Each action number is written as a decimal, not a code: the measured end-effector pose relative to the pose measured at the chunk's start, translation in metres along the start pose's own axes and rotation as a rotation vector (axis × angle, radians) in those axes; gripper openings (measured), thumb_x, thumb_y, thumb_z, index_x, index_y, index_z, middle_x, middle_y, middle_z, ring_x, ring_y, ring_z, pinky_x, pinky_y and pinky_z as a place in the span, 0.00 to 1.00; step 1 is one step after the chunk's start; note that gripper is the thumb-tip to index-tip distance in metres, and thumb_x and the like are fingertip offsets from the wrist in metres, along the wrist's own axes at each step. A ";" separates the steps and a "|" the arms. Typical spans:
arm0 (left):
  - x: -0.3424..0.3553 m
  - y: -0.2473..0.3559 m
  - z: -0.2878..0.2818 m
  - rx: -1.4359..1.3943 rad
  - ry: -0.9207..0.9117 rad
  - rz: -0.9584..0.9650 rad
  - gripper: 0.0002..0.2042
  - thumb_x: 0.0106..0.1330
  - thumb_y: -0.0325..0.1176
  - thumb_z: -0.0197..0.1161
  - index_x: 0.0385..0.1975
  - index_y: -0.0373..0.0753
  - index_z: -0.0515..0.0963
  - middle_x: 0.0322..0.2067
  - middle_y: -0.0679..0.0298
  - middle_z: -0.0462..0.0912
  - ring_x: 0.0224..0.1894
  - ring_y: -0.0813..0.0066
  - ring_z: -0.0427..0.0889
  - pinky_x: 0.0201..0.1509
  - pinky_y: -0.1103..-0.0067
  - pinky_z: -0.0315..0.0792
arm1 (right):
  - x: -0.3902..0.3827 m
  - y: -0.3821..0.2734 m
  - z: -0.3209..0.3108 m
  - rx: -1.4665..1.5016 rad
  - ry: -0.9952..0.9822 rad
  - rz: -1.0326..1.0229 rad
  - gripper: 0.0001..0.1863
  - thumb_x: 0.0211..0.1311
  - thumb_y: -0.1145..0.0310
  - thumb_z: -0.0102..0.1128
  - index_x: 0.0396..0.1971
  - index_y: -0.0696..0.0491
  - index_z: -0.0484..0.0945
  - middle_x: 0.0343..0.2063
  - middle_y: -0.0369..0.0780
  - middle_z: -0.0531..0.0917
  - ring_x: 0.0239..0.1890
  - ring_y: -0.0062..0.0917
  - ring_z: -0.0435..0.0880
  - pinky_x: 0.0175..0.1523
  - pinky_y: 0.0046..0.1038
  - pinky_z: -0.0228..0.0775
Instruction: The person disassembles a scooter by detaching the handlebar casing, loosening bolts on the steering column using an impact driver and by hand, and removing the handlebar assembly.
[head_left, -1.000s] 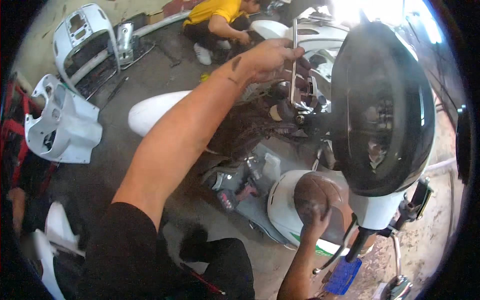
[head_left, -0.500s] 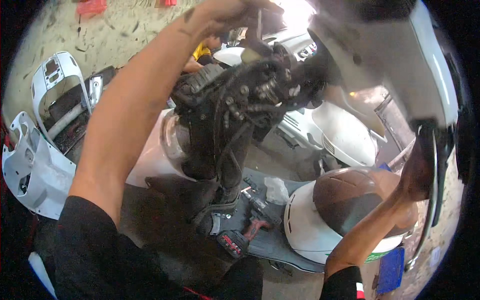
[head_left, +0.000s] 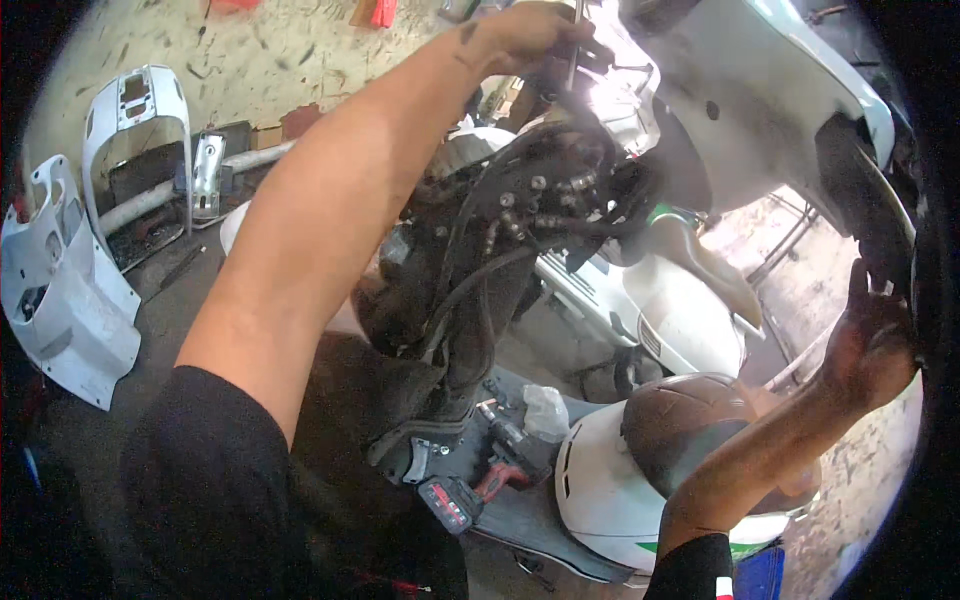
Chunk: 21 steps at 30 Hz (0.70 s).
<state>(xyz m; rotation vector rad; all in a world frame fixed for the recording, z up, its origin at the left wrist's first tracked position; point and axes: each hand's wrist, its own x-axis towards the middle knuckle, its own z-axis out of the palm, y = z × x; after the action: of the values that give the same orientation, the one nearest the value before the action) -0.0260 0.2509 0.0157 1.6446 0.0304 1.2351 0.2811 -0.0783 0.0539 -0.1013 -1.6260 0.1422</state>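
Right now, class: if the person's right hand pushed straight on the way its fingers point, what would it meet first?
The right hand already rests on the dark rim of the white scooter panel and points up along it. It would likely just press into that rim first, though depth is hard to judge here.

Pretty clearly a scooter repair workshop: a stripped scooter with its bundle of black cables [head_left: 520, 215] hanging out in the open, and white body panels [head_left: 65, 290] pulled off and lying on the stained concrete floor [head_left: 250, 60]. There's a red and black cordless drill [head_left: 480, 485] dropped on the footboard, and another white scooter [head_left: 690, 300] parked just behind.
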 end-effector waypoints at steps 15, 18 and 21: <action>0.046 -0.048 -0.004 0.155 -0.236 -0.076 0.16 0.70 0.37 0.52 0.46 0.28 0.73 0.41 0.52 0.81 0.39 0.64 0.82 0.42 0.72 0.79 | 0.039 -0.005 0.056 -0.127 -0.087 0.163 0.30 0.60 0.63 0.58 0.61 0.56 0.63 0.59 0.53 0.65 0.62 0.50 0.62 0.64 0.58 0.54; 0.029 -0.025 0.019 0.285 -0.205 -0.143 0.15 0.70 0.36 0.52 0.44 0.29 0.75 0.40 0.54 0.82 0.37 0.69 0.82 0.38 0.78 0.78 | 0.026 0.005 0.061 -0.277 -0.020 0.050 0.30 0.61 0.60 0.57 0.60 0.55 0.62 0.59 0.54 0.63 0.61 0.50 0.64 0.63 0.59 0.57; 0.038 -0.017 0.009 0.394 -0.376 -0.279 0.15 0.69 0.35 0.52 0.45 0.29 0.77 0.38 0.57 0.83 0.34 0.77 0.82 0.32 0.83 0.77 | 0.035 0.002 0.034 -0.421 -0.302 -0.061 0.32 0.59 0.57 0.59 0.61 0.55 0.62 0.59 0.53 0.63 0.60 0.50 0.64 0.63 0.58 0.57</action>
<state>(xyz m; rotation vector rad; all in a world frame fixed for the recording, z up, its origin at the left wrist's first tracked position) 0.0074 0.2733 0.0303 2.1100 0.2751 0.7239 0.2449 -0.0722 0.0867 -0.3663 -1.9396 -0.2459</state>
